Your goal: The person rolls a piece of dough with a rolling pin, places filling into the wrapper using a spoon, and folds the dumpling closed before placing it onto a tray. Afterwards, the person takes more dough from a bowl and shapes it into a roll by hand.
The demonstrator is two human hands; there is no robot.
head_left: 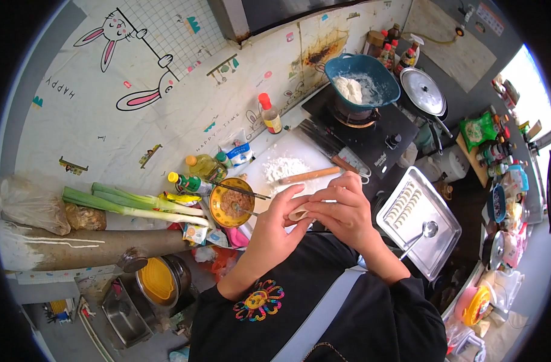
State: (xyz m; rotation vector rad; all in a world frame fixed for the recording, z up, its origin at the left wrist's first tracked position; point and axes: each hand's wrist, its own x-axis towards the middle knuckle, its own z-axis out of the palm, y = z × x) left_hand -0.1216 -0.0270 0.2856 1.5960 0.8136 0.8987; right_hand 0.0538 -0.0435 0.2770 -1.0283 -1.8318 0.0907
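Observation:
Both hands are raised in front of my chest, pinching a pale dumpling (pixel 298 214) between the fingers. My left hand (pixel 278 214) has its thumb and fingers closed around one side of the dumpling. On the other side, my right hand (pixel 347 208) presses at its edge, partly hiding it. Behind the hands, a wooden rolling pin (pixel 308 175) lies on a white board (pixel 299 146) beside a heap of flour (pixel 284 169). Left of my left hand stands a yellow bowl (pixel 215 211) of minced filling with chopsticks and a spoon in it. Two rows of dumplings (pixel 403 205) lie on a metal tray (pixel 441 220) at the right.
A ladle (pixel 429 229) rests on the tray. Dough (pixel 349 89) sits in a blue basin (pixel 381 84) over the black stove (pixel 372 139), next to a lidded pan (pixel 423 92). Leeks (pixel 130 202) and bottles (pixel 206 169) stand or lie to the left; a knife (pixel 318 137) is behind the rolling pin.

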